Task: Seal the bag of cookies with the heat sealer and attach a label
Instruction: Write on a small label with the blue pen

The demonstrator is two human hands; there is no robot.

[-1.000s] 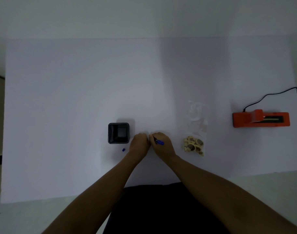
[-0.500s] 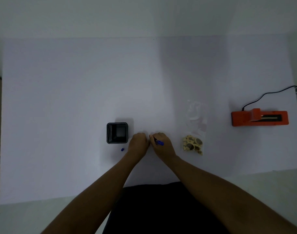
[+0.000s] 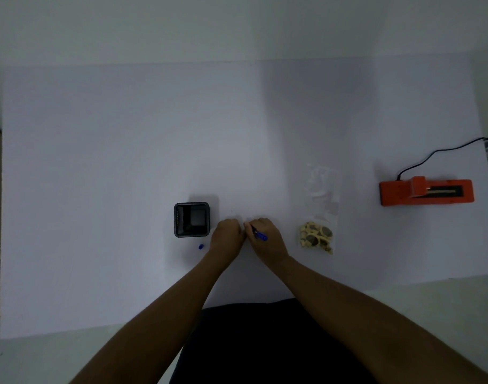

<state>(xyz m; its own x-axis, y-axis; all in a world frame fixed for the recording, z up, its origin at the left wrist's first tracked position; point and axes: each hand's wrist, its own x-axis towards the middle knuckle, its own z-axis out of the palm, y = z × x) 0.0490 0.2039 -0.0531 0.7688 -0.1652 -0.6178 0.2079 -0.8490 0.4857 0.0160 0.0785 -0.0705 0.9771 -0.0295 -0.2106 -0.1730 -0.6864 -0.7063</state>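
A clear plastic bag (image 3: 321,195) lies flat on the white table, with several cookies (image 3: 316,236) bunched at its near end. The orange heat sealer (image 3: 423,191) rests at the far right, its black cord running off the table edge. My right hand (image 3: 265,238) grips a blue pen (image 3: 260,234), tip pointing toward my left hand. My left hand (image 3: 227,235) is closed, knuckles up, pressed against the table right beside the pen tip. Whatever lies under the two hands is hidden.
A black square holder (image 3: 192,219) stands just left of my left hand. A small blue pen cap (image 3: 200,246) lies in front of the holder. The white table surface (image 3: 126,148) stretches wide to the left and back.
Both hands stay together in the same spot with the pen. Only the camera view has shifted slightly.
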